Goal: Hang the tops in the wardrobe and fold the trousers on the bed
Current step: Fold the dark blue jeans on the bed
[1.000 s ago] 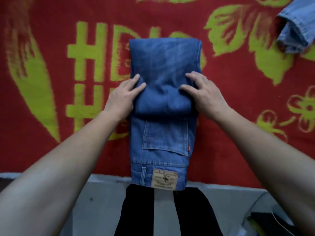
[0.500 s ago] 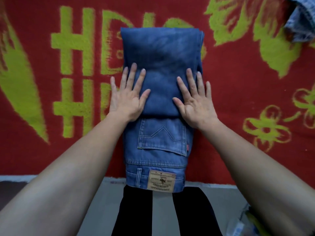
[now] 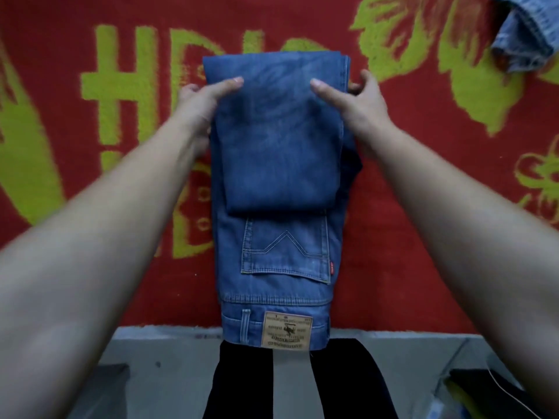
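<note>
Left hand (image 3: 202, 102) and right hand (image 3: 361, 101) moved from flat atop the jeans (image 3: 278, 164) to their edges, each grip pinching denim

The blue jeans (image 3: 281, 164) are lying folded on the bed (image 3: 423, 237) — waistband at 6 o'clock, doubled legs stacked toward 12; another denim garment (image 3: 523, 34) is lying bunched at 1 o'clock.

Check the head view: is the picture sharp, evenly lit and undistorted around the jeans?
Head view: light flat and dim, no glare; jeans stitching reads sharp; left hand and right hand, gripping the fold, slightly soft; forearms swell at the frame edges from wide-angle distortion.
</note>
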Available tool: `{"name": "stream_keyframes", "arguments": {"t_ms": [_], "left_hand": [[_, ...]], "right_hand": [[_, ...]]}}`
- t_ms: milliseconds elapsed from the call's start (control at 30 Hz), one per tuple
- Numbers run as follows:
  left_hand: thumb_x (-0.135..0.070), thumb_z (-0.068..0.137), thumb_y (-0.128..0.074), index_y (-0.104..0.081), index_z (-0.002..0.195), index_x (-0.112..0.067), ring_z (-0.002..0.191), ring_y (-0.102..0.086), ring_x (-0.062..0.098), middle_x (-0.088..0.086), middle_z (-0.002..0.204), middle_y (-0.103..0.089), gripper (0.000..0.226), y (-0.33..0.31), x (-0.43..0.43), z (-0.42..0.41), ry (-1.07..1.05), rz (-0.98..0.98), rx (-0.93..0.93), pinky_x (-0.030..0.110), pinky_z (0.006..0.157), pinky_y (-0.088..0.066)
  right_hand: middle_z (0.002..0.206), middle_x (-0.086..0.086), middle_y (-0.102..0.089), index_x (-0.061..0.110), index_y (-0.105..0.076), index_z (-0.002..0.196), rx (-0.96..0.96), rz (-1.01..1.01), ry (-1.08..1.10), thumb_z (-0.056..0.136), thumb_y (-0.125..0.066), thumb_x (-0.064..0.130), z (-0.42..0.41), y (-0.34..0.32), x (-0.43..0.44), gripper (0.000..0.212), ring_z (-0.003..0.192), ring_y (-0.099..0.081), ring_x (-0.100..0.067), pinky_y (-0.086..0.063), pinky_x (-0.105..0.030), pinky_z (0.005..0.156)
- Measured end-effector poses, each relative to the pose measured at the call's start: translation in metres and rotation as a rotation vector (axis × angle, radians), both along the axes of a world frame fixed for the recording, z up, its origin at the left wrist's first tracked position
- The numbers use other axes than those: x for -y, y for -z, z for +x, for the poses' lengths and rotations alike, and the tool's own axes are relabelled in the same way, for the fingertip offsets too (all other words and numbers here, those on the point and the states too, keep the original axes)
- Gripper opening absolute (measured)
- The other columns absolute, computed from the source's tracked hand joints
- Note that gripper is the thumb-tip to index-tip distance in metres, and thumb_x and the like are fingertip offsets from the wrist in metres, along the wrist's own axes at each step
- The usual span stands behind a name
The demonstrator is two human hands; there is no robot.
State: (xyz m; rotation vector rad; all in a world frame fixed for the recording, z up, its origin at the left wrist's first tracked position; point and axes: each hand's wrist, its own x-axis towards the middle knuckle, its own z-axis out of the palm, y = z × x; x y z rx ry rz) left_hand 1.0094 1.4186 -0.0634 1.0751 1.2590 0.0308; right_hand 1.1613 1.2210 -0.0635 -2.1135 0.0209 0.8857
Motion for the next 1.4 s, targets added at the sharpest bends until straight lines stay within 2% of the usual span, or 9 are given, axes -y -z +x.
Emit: {"name": "stream_keyframes", "arguments": {"t_ms": [100, 233, 400, 567, 733, 833, 967, 1200, 1400], "left_hand": [[-0.019, 0.079, -0.076, -0.07, 0.107, -0.014, 0.08, -0.072, 0.012, -0.002, 0.087, -0.076, 0.029, -0.01, -0.012, 0.012, 0.145, -0.146, 0.031, 0.027, 0.074, -0.058], [-0.012, 0.081, -0.071, -0.069, 0.112, -0.014, 0.096, -0.071, 0.015, 0.002, 0.106, -0.074, 0.031, -0.025, -0.02, 0.005, 0.284, -0.205, 0.111, 0.03, 0.08, -0.058], [-0.007, 0.077, -0.077, -0.068, 0.115, -0.019, 0.097, -0.071, 0.015, -0.002, 0.103, -0.075, 0.042, -0.065, -0.025, 0.025, 0.276, 0.011, 0.134, 0.036, 0.09, -0.054], [0.001, 0.072, -0.073, -0.065, 0.12, -0.012, 0.091, -0.071, 0.016, 0.002, 0.104, -0.074, 0.05, -0.131, -0.042, 0.056, 0.297, 0.206, 0.29, 0.027, 0.069, -0.055], [0.0, 0.058, -0.082, -0.062, 0.087, -0.024, 0.07, -0.06, 0.0, -0.004, 0.083, -0.064, 0.042, -0.155, -0.027, 0.025, 0.415, 0.48, 0.274, 0.019, 0.065, -0.05], [-0.017, 0.058, -0.08, -0.062, 0.089, -0.031, 0.073, -0.056, -0.003, -0.005, 0.088, -0.063, 0.039, -0.153, 0.002, -0.022, 0.542, 0.695, 0.241, 0.022, 0.071, -0.049], [-0.012, 0.066, -0.069, -0.065, 0.106, -0.016, 0.104, -0.062, 0.024, 0.003, 0.112, -0.067, 0.041, -0.118, 0.051, -0.108, 0.786, 1.147, 0.137, 0.036, 0.088, -0.049], [-0.002, 0.061, -0.066, -0.064, 0.115, -0.014, 0.125, -0.054, 0.034, 0.01, 0.139, -0.056, 0.055, -0.035, 0.127, -0.215, 1.242, 1.084, -0.159, 0.047, 0.087, -0.051], [-0.021, 0.096, -0.05, -0.055, 0.135, -0.011, 0.139, -0.039, 0.033, 0.018, 0.149, -0.042, 0.041, -0.042, 0.155, -0.191, 0.957, 1.353, -0.134, 0.049, 0.104, -0.036]], "right_hand": [[0.109, -0.004, -0.075, 0.009, -0.065, 0.123, -0.243, 0.128, -0.067, 0.057, -0.095, 0.042, 0.025, -0.007, -0.011, 0.08, 0.095, -0.074, -0.02, -0.06, -0.038, 0.084], [0.105, 0.005, -0.076, 0.016, -0.071, 0.116, -0.359, 0.111, -0.262, 0.067, -0.091, 0.028, 0.039, -0.028, -0.006, 0.054, 0.098, -0.073, -0.011, -0.054, -0.029, 0.087], [0.099, 0.007, -0.076, 0.018, -0.07, 0.111, -0.095, 0.173, -0.275, 0.062, -0.094, 0.02, 0.052, -0.069, -0.016, 0.054, 0.091, -0.072, -0.006, -0.054, -0.022, 0.074], [0.106, 0.006, -0.072, 0.02, -0.063, 0.108, 0.265, 0.237, -0.211, 0.052, -0.094, 0.03, 0.072, -0.128, -0.031, 0.065, 0.089, -0.069, 0.001, -0.057, -0.02, 0.074], [0.094, 0.007, -0.068, 0.029, -0.061, 0.099, 0.513, 0.032, -0.359, 0.046, -0.085, 0.052, 0.056, -0.154, 0.003, 0.063, 0.083, -0.061, -0.007, -0.056, -0.035, 0.079], [0.092, 0.004, -0.065, 0.019, -0.062, 0.1, 0.692, 0.022, -0.463, 0.065, -0.081, 0.042, 0.006, -0.158, 0.044, 0.046, 0.082, -0.058, -0.011, -0.047, -0.034, 0.073], [0.107, -0.011, -0.062, 0.009, -0.061, 0.095, 0.934, 0.073, -0.605, 0.073, -0.074, 0.012, -0.076, -0.122, 0.103, 0.026, 0.098, -0.059, -0.033, -0.052, -0.039, 0.079], [0.139, -0.02, -0.051, 0.009, -0.061, 0.102, 0.7, -0.152, -1.063, 0.058, -0.073, 0.005, -0.177, -0.03, 0.169, 0.046, 0.131, -0.047, -0.038, -0.047, -0.045, 0.099], [0.154, -0.022, -0.037, 0.01, -0.061, 0.13, 0.927, -0.133, -0.734, 0.091, -0.059, 0.029, -0.202, -0.053, 0.159, 0.043, 0.145, -0.031, -0.037, -0.03, -0.053, 0.115]]}}
